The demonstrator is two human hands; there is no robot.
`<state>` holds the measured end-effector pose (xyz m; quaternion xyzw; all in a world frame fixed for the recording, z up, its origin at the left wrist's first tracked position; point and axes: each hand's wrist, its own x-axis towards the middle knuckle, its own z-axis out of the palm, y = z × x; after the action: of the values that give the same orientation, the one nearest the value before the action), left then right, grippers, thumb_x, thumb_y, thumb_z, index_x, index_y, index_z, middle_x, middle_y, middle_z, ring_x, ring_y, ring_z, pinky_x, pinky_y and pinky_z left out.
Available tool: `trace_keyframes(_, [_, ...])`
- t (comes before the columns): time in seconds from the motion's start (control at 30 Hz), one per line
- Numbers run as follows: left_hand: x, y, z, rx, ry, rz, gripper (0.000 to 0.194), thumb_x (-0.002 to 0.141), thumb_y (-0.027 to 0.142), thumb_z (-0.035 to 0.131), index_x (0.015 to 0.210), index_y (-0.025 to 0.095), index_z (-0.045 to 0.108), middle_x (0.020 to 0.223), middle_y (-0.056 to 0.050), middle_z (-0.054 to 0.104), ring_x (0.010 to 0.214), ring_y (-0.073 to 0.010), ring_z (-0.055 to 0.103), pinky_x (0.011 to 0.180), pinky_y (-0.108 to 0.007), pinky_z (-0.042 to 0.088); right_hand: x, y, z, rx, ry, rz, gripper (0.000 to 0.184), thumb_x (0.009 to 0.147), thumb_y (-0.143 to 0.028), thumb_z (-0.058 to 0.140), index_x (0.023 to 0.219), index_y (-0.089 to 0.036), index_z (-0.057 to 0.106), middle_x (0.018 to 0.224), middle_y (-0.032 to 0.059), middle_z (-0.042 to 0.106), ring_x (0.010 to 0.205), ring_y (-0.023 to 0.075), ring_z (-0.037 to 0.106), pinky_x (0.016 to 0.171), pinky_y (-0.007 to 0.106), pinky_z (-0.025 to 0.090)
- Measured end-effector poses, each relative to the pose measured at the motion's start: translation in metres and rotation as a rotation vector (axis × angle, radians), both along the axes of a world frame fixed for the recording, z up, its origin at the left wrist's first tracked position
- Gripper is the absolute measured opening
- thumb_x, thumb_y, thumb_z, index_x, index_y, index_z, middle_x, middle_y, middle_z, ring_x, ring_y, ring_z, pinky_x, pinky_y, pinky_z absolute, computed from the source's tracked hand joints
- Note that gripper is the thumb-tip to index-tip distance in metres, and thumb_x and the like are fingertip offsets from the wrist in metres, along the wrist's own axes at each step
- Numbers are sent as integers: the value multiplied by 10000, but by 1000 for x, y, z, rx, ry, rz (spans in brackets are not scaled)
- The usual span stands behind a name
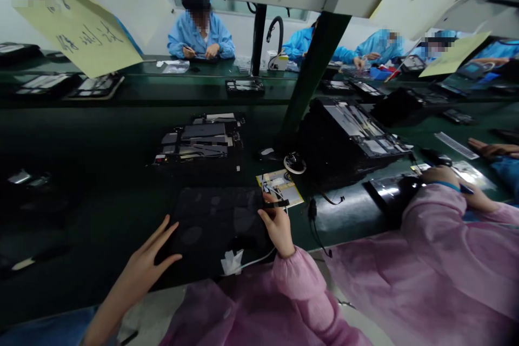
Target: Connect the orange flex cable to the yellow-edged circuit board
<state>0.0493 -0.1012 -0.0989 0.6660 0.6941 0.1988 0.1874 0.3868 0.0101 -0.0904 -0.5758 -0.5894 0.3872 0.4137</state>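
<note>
The left hand point(152, 262) lies spread and flat, fingers splayed on the near left corner of a dark flat panel point(214, 224) that sits close to the near edge of the green bench point(101, 194). The right hand point(279, 227) is pinched on a thin black strip point(275, 204) at the panel's far right corner, thumb and fingers closed around it.

As I see it, the strip is the weak point: a pull at an angle could crease or tear it, and the left hand alone pins the panel, so a hard tug might slide it toward the edge. A white cable point(259, 258) with a crumpled white tab point(232, 263) trails off the near right corner and could snag a pink sleeve point(300, 281).

Room is tight on the right: a yellow card point(284, 186), a tape roll point(294, 162) and a black tray stack point(348, 138) stand just beyond the strip, and a co-worker's pink arm point(441, 238) rests near. Leftward the bench is dark and open, with an opened device point(198, 140) well beyond the panel.
</note>
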Motion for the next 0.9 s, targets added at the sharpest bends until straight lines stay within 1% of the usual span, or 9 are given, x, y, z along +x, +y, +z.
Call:
trace_keyframes(0.13, [6, -6, 2, -32, -25, 11, 612, 839, 519, 563, 1417, 396, 404, 1541, 15, 329, 1310, -305, 451, 959, -391, 522, 0, -7, 2, 36, -10, -39, 418, 828, -293, 583, 1243, -248, 569, 1210, 64, 650, 853, 212, 680, 786, 333, 534])
trace_keyframes(0.3, [23, -11, 0, 32, -72, 72, 603, 811, 569, 576, 1364, 359, 459, 1554, 2, 307, 1329, -316, 430, 975, -412, 514, -4, -8, 0, 156, -66, -1, 355, 870, -257, 522, 1222, -242, 564, 1199, 65, 642, 1072, 219, 616, 884, 331, 497])
trace_keyframes(0.4, [31, -12, -2, 84, -89, 90, 551, 840, 542, 555, 1346, 342, 467, 1555, -15, 305, 1340, -311, 418, 984, -413, 509, -7, -8, -2, 240, -73, 2, 331, 885, -241, 498, 1209, -220, 557, 1092, 82, 641, 1036, 215, 603, 881, 347, 484])
trace_keyframes(0.5, [34, -12, -1, 71, -109, 98, 525, 851, 517, 553, 1343, 353, 473, 1552, -12, 312, 1330, -309, 432, 932, -380, 546, -7, -6, -4, 283, -57, -53, 257, 901, -280, 486, 1123, -215, 600, 1021, 86, 625, 996, 216, 596, 887, 371, 473])
trace_keyframes(0.6, [35, -13, 3, 59, -132, 116, 508, 852, 500, 558, 1338, 367, 487, 1548, -1, 320, 1320, -318, 443, 906, -376, 561, 0, -4, -5, 247, -25, -132, 223, 906, -337, 477, 949, -200, 648, 1070, 108, 626, 992, 224, 605, 830, 354, 498])
trace_keyframes(0.67, [37, -14, 5, 62, -135, 126, 502, 852, 498, 560, 1332, 366, 495, 1546, -3, 324, 1316, -322, 447, 900, -378, 564, 5, -2, -6, 150, 10, -126, 268, 910, -383, 456, 935, -195, 646, 1033, 108, 649, 875, 210, 641, 701, 313, 522])
trace_keyframes(0.73, [38, -14, 5, 75, -134, 126, 511, 849, 502, 563, 1335, 360, 492, 1545, -8, 327, 1322, -322, 439, 902, -376, 563, 10, -2, -6, 48, 53, -98, 301, 914, -425, 431, 969, -203, 627, 928, 85, 673, 724, 189, 650, 585, 284, 515])
trace_keyframes(0.8, [38, -15, 4, 94, -138, 122, 518, 843, 508, 569, 1334, 360, 495, 1542, -7, 333, 1326, -322, 435, 894, -370, 567, 10, -2, -5, -1, 68, -85, 282, 901, -439, 447, 968, -215, 605, 837, 55, 674, 650, 180, 642, 559, 277, 511])
trace_keyframes(0.9, [36, -16, 0, 100, -148, 120, 527, 835, 518, 575, 1334, 367, 495, 1539, -1, 338, 1320, -322, 443, 897, -375, 566, 5, -3, -1, 32, 14, -93, 217, 831, -402, 554, 939, -216, 586, 842, 39, 676, 668, 183, 642, 610, 285, 514])
